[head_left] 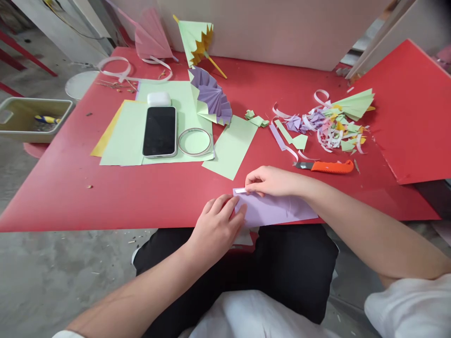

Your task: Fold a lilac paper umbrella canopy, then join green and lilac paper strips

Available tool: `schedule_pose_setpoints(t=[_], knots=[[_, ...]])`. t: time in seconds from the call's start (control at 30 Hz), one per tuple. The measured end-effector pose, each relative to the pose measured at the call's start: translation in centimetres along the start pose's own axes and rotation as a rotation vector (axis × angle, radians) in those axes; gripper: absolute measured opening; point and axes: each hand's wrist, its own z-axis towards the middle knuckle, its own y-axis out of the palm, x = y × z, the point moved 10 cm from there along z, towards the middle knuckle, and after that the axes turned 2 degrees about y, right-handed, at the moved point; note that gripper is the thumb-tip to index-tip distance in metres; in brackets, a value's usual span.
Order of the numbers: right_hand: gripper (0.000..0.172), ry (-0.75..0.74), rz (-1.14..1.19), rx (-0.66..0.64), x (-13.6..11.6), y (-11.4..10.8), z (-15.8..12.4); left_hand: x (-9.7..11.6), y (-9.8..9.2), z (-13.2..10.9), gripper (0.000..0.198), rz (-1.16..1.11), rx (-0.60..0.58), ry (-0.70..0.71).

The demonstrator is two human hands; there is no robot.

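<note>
A sheet of purple paper [271, 210] lies at the table's front edge. Along its upper left edge runs a short white strip [240, 190], which looks like double-sided tape. My right hand [268, 180] has its fingertips pinched at the right end of this strip, hiding that end. My left hand [220, 225] rests with fingers extended on the paper's left edge, just below the strip. Behind the hands lies a light green paper rectangle [230, 148]. An orange utility knife [331, 166] with its blade out lies beyond my right forearm.
On the red table [141, 197] are a phone [160, 131], white earbuds case [159, 99], tape roll [179, 145], green sheets [123, 136] and a folded purple fan [211, 96]. Paper scraps [327, 126] pile at right near a red board [412, 117]. Small paper umbrellas [192, 37] stand behind.
</note>
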Motion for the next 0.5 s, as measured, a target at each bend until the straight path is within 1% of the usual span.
schedule_pose_setpoints(t=[0.23, 0.5], knots=[[0.033, 0.020, 0.008, 0.013, 0.66, 0.26, 0.61, -0.37, 0.35, -0.23, 0.028, -0.025, -0.044, -0.021], [0.034, 0.016, 0.046, 0.046, 0.71, 0.29, 0.56, -0.46, 0.21, -0.11, 0.029, -0.049, -0.064, -0.024]])
